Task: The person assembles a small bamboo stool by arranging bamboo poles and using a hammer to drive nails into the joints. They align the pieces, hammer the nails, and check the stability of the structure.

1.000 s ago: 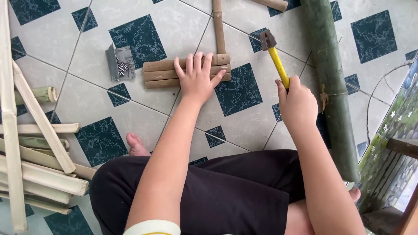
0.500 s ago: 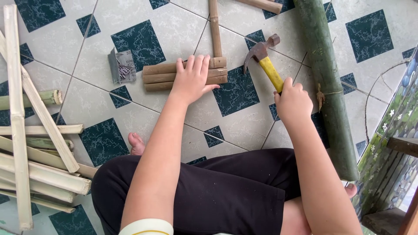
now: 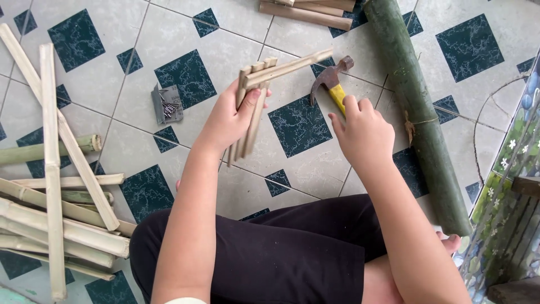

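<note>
While the left hand clamps the near-upright bamboo slats, the right hand, fingers wrapped on the hammer, waits just right of them.

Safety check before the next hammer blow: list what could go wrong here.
1. The left hand holds the joined bamboo strips in the air, close to the hammer; a miss could hit the fingers.
2. The open box of nails lies on the floor by the bare legs.

One package only — a small grey rectangular open box of dark metal nails lying flat on the white-and-teal tiled floor, no labels, signs or screens.
</note>
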